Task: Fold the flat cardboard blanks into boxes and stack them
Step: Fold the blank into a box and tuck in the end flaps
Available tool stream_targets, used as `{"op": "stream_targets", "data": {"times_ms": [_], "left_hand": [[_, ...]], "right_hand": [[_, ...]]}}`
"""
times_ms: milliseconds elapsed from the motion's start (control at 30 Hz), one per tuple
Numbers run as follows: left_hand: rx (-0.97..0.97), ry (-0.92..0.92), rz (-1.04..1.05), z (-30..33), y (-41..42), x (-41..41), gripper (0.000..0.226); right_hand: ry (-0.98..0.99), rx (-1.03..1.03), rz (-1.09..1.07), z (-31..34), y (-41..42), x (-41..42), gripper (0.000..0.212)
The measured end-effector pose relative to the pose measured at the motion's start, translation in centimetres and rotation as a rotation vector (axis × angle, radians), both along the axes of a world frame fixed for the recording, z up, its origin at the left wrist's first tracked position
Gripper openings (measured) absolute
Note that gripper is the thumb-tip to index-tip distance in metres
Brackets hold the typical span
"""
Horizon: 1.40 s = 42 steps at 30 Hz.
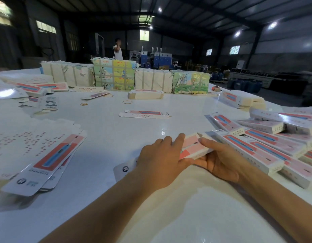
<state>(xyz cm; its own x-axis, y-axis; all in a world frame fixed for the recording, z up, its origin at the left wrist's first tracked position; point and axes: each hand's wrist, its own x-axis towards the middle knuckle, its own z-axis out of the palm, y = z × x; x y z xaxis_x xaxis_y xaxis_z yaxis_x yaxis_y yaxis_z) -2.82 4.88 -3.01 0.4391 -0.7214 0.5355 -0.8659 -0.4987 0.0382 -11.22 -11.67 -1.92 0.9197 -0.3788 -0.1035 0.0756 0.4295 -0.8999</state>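
Observation:
A long pink-and-white box point(192, 146) lies on the white table point(116, 137) in front of me, between both hands. My left hand point(160, 160) rests on top of its near half with the fingers spread over it. My right hand point(220, 158) grips its right side, thumb on top and fingers underneath. The box's white end flap point(123, 169) sticks out to the left from under my left hand. A pile of flat blanks point(46, 155) lies at the left. Several folded boxes point(274, 142) lie side by side at the right.
One flat blank point(145, 114) lies alone mid-table, with rubber bands point(127, 102) beyond it. Wrapped paper bundles point(114, 76) stand in a row at the far edge, a small stack of blanks point(146, 94) before them. A person point(118, 50) stands behind.

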Motion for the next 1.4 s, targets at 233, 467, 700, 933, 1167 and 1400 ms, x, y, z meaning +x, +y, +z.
{"op": "stream_targets", "data": {"times_ms": [233,467,700,933,1167,1400], "left_hand": [[0.057,-0.066,0.058,-0.3,-0.6,-0.9,0.065],[0.067,-0.161,0.084,-0.3,-0.3,-0.6,0.066],[0.070,-0.199,0.076,-0.3,-0.4,-0.5,0.067],[0.126,-0.301,0.045,-0.4,-0.5,-0.7,0.071],[0.105,-0.285,0.057,-0.6,-1.0,-0.9,0.072],[0.130,-0.318,0.143,-0.5,-0.9,-1.2,0.069]], "right_hand": [[-0.051,-1.416,-0.332,-2.0,2.0,-0.2,0.017],[-0.078,-0.473,-0.153,-0.6,1.6,0.3,0.045],[-0.095,-0.317,-0.117,-0.6,0.9,0.6,0.050],[-0.016,-0.384,-0.240,-1.2,0.6,0.6,0.045],[-0.073,-0.872,-0.385,-1.2,1.7,-0.3,0.050],[-0.112,-1.222,-0.315,-1.4,3.2,-0.7,0.034]]}}
